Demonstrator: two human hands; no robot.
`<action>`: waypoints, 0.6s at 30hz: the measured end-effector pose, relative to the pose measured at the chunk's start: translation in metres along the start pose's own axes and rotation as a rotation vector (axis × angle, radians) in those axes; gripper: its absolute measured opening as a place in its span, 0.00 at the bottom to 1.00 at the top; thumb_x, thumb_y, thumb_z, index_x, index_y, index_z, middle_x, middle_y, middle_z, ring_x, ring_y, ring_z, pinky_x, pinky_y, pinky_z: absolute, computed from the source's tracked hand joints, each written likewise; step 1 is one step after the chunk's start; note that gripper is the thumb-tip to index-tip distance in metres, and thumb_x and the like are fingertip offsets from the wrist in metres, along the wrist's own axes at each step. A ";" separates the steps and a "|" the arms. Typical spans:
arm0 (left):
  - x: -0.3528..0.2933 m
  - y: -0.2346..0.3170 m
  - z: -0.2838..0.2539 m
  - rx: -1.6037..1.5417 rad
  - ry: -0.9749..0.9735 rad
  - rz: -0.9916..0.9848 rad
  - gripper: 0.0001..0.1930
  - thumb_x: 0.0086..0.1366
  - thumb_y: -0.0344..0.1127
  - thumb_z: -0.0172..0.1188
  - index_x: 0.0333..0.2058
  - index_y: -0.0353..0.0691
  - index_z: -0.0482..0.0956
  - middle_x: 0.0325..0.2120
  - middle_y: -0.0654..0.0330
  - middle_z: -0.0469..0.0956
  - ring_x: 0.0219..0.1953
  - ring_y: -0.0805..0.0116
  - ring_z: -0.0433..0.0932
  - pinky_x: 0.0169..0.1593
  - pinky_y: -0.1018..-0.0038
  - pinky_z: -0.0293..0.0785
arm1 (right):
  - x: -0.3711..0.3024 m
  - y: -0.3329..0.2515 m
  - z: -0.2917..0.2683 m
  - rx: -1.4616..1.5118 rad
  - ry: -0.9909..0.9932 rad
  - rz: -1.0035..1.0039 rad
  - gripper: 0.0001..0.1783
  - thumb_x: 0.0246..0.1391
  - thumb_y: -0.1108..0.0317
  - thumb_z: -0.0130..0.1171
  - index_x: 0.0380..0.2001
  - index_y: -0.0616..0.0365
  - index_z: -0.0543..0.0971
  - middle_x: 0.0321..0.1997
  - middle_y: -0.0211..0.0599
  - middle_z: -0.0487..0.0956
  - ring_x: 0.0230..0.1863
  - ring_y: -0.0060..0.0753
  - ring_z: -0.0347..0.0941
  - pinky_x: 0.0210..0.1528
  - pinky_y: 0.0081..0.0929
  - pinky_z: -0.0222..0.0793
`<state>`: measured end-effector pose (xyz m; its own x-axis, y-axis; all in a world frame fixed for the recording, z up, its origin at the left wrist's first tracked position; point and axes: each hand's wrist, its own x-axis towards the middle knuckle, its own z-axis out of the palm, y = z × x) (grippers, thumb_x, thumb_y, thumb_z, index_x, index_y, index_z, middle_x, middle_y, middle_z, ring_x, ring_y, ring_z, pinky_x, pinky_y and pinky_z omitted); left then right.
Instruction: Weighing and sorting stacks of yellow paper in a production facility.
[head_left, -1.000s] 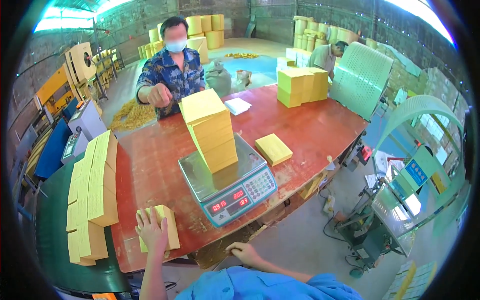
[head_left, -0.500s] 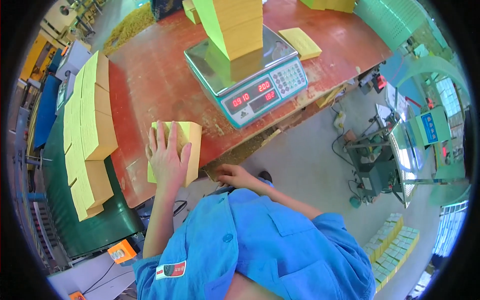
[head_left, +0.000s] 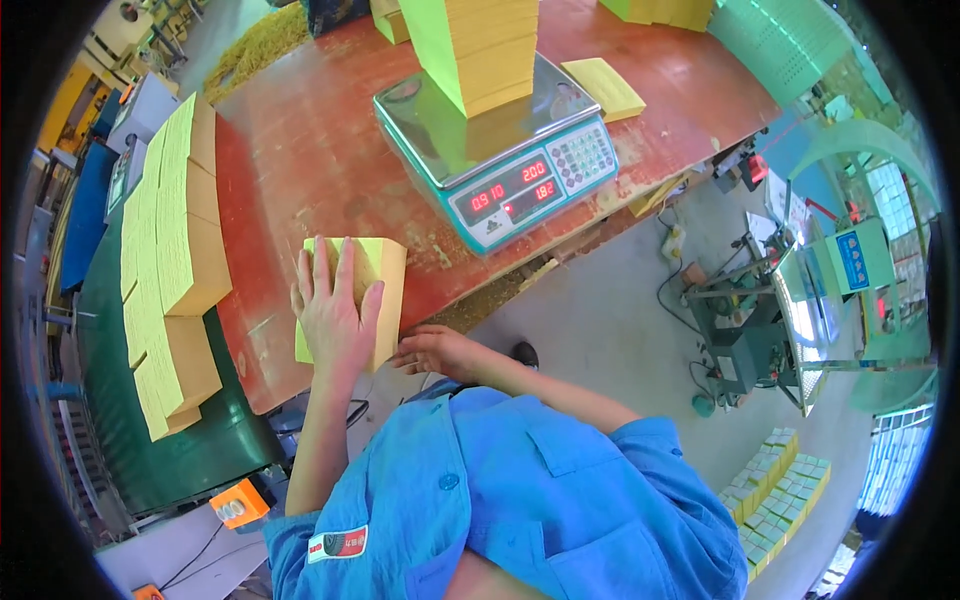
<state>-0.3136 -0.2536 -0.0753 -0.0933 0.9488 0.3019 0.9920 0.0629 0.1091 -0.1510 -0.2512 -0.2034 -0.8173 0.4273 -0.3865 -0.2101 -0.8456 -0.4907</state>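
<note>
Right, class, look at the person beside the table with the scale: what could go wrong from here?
The yellow bundle under the left hand sits at the table's near edge, so it might slip off if pushed toward the body. The tall yellow stack on the scale could topple if knocked.

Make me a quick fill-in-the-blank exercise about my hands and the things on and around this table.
Your ____ hand rests atop the yellow block nearest you on the table.
A tall yellow stack stands on the weighing ____.
The lit display digits are ____.
The belt under the left-side blocks is ____.

Missing words: left; scale; red; green.
</note>
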 end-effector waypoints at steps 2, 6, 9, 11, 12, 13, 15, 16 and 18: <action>0.001 -0.002 -0.004 -0.109 -0.010 -0.039 0.32 0.65 0.49 0.55 0.65 0.46 0.63 0.68 0.48 0.55 0.69 0.42 0.51 0.66 0.44 0.48 | 0.003 0.004 -0.001 0.066 -0.043 0.005 0.18 0.62 0.64 0.53 0.52 0.62 0.72 0.52 0.45 0.77 0.53 0.43 0.74 0.54 0.41 0.68; -0.006 -0.005 -0.029 -0.274 0.192 0.004 0.33 0.63 0.44 0.58 0.64 0.40 0.63 0.67 0.46 0.55 0.69 0.42 0.50 0.67 0.44 0.46 | 0.002 0.008 0.002 0.064 -0.062 0.053 0.21 0.63 0.61 0.53 0.55 0.62 0.70 0.52 0.45 0.77 0.54 0.40 0.74 0.54 0.39 0.70; -0.014 -0.005 -0.048 -0.154 0.224 0.026 0.34 0.62 0.45 0.60 0.65 0.40 0.62 0.67 0.46 0.54 0.70 0.41 0.50 0.67 0.43 0.45 | -0.002 0.006 0.005 0.073 -0.119 0.061 0.23 0.64 0.61 0.53 0.57 0.61 0.68 0.53 0.44 0.77 0.55 0.40 0.74 0.55 0.38 0.70; -0.016 -0.003 -0.050 -0.134 0.210 0.044 0.37 0.60 0.48 0.62 0.65 0.42 0.62 0.67 0.46 0.54 0.69 0.40 0.49 0.66 0.41 0.45 | -0.005 0.004 0.004 0.067 -0.110 0.049 0.24 0.64 0.60 0.52 0.59 0.61 0.66 0.54 0.42 0.77 0.56 0.39 0.73 0.56 0.39 0.70; -0.016 -0.001 -0.047 -0.109 0.156 0.024 0.38 0.60 0.49 0.62 0.65 0.43 0.62 0.67 0.46 0.53 0.69 0.39 0.49 0.66 0.41 0.46 | -0.006 0.004 0.004 0.046 -0.107 0.047 0.24 0.64 0.60 0.52 0.59 0.60 0.66 0.54 0.41 0.77 0.56 0.38 0.73 0.56 0.38 0.69; -0.017 0.000 -0.043 -0.076 0.105 0.012 0.38 0.59 0.51 0.62 0.66 0.44 0.62 0.68 0.45 0.53 0.69 0.39 0.49 0.66 0.40 0.46 | -0.007 0.005 0.004 0.029 -0.101 0.044 0.24 0.64 0.59 0.52 0.59 0.60 0.67 0.54 0.40 0.77 0.55 0.37 0.73 0.56 0.38 0.69; -0.018 0.006 -0.027 -0.102 0.003 0.048 0.39 0.59 0.54 0.61 0.66 0.47 0.62 0.68 0.44 0.52 0.69 0.38 0.49 0.65 0.40 0.47 | -0.005 0.008 0.003 0.058 -0.113 0.021 0.23 0.65 0.59 0.51 0.58 0.60 0.67 0.56 0.43 0.76 0.55 0.39 0.73 0.57 0.38 0.68; -0.020 0.006 -0.022 -0.043 -0.025 0.033 0.39 0.59 0.56 0.60 0.66 0.48 0.62 0.68 0.44 0.52 0.69 0.38 0.49 0.65 0.40 0.48 | -0.004 0.010 0.001 0.067 -0.153 0.020 0.22 0.65 0.59 0.49 0.57 0.60 0.67 0.58 0.45 0.75 0.55 0.41 0.73 0.58 0.39 0.68; -0.023 0.004 -0.013 0.032 -0.050 0.009 0.39 0.59 0.58 0.58 0.66 0.49 0.62 0.68 0.44 0.52 0.69 0.38 0.50 0.65 0.42 0.49 | -0.001 0.014 -0.002 0.066 -0.120 0.020 0.21 0.66 0.59 0.49 0.57 0.59 0.67 0.56 0.44 0.76 0.54 0.40 0.74 0.57 0.39 0.68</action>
<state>-0.3087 -0.2792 -0.0694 -0.0812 0.9634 0.2553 0.9950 0.0636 0.0764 -0.1518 -0.2628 -0.2111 -0.8790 0.3723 -0.2979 -0.2248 -0.8746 -0.4296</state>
